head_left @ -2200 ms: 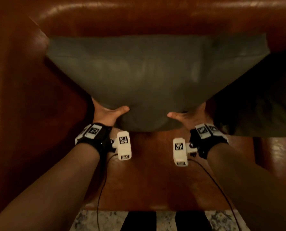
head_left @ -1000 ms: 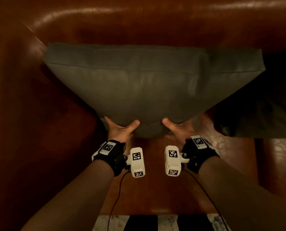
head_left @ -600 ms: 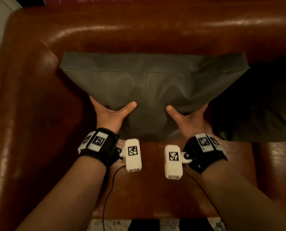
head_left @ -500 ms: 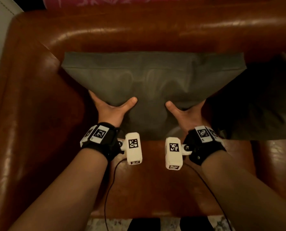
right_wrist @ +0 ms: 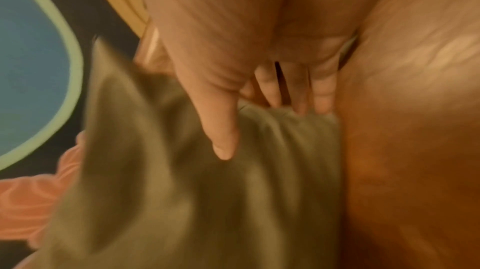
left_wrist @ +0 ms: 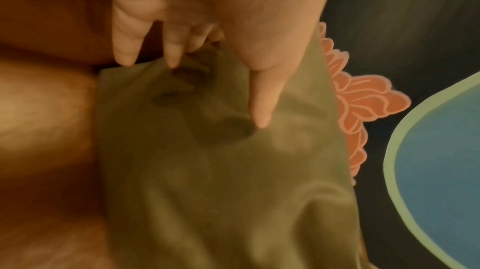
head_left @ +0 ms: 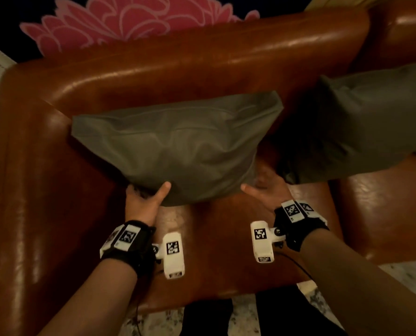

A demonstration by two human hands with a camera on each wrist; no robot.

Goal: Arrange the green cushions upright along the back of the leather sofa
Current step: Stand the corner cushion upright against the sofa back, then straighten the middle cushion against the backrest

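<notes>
A green cushion [head_left: 177, 146] is held up against the back of the leather sofa [head_left: 177, 61] by two hands.

The cushion is stood in the left corner of the sofa, with its top edge leaned on the back rest. Its near bottom edge is gripped by the left hand [head_left: 142, 202], with the thumb on the front and the fingers [left_wrist: 124, 47] tucked under the left corner. The right bottom corner is held by the right hand [head_left: 268, 192], with the thumb laid on the front and the fingers [right_wrist: 322, 88] slipped behind, next to the leather. A second green cushion [head_left: 362, 127] is leaned on the back rest just to the right. A dark rug with a pink flower [head_left: 129, 23] is seen on the floor behind the sofa.
</notes>
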